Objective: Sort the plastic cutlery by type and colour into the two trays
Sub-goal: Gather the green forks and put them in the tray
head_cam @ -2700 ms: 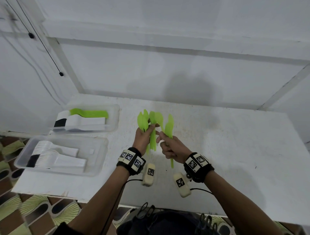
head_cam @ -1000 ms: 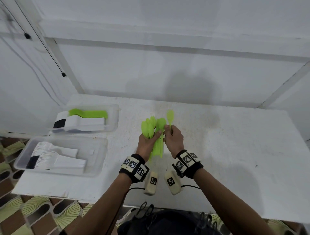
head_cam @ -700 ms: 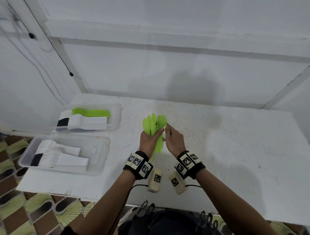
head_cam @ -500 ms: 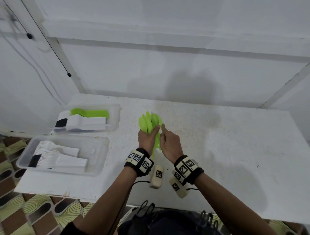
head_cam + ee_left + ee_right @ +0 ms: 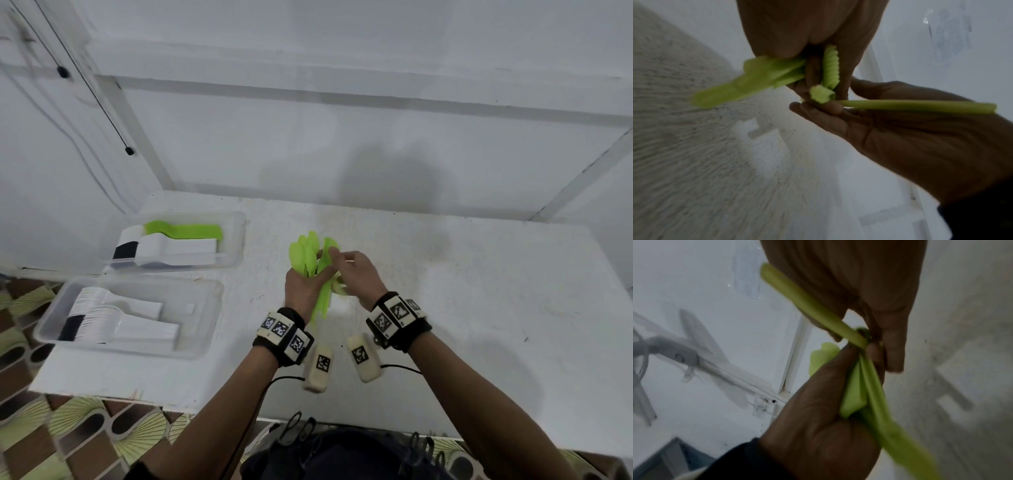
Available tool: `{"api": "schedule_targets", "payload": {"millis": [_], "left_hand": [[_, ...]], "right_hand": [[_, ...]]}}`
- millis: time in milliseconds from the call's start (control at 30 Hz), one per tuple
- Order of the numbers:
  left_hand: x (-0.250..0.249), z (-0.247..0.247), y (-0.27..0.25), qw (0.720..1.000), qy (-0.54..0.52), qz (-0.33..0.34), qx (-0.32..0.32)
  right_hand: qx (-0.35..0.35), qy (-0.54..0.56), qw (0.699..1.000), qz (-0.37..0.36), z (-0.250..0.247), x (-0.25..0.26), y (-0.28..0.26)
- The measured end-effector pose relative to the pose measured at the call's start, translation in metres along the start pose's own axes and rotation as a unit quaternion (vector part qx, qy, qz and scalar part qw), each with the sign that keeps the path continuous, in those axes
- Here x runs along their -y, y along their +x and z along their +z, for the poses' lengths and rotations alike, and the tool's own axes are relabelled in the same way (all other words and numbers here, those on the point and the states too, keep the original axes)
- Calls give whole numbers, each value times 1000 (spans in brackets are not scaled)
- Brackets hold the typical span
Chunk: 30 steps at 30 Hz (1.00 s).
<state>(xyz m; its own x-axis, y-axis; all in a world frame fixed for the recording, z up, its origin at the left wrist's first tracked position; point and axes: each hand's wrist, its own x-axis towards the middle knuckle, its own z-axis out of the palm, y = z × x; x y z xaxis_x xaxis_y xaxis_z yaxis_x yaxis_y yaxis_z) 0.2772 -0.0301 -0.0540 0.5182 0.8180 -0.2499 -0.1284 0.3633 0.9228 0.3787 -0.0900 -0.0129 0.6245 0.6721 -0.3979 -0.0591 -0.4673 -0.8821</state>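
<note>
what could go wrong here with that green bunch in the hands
1. The left hand grips the green cutlery bunch fanned out and uneven, so pieces may slip onto the table.
2. The right hand pinches a single green piece close to the bunch; pulling it may drag neighbours loose.

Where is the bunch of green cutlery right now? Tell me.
In the head view the green cutlery bunch is gripped in the left hand above mid-table, right of the far tray; the right hand pinches one piece.
</note>
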Motion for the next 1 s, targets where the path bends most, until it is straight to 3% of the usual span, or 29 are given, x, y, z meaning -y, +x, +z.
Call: {"api": "schedule_targets", "payload": {"millis": [200, 300, 400, 567, 700, 900, 1000], "left_hand": [[-5, 4, 2, 1000, -15, 14, -10], [-3, 7, 1, 999, 15, 28, -34], [0, 6, -1, 998, 44, 27, -19], [-8, 10, -5, 996, 67, 56, -14], [-11, 8, -7, 991, 108, 81, -12], [-12, 0, -7, 993, 110, 39, 19], [-14, -2, -9, 994, 88, 23, 54]], "right_hand": [[-97, 150, 984, -8, 19, -22, 4], [-71, 232, 969, 54, 22, -17, -1], [-47, 264, 957, 109, 25, -16, -3], [-28, 318, 944, 82, 18, -16, -4], [-30, 324, 944, 52, 11, -16, 3], [-25, 235, 972, -11, 17, -19, 2], [-64, 207, 976, -35, 20, -16, 2]]}}
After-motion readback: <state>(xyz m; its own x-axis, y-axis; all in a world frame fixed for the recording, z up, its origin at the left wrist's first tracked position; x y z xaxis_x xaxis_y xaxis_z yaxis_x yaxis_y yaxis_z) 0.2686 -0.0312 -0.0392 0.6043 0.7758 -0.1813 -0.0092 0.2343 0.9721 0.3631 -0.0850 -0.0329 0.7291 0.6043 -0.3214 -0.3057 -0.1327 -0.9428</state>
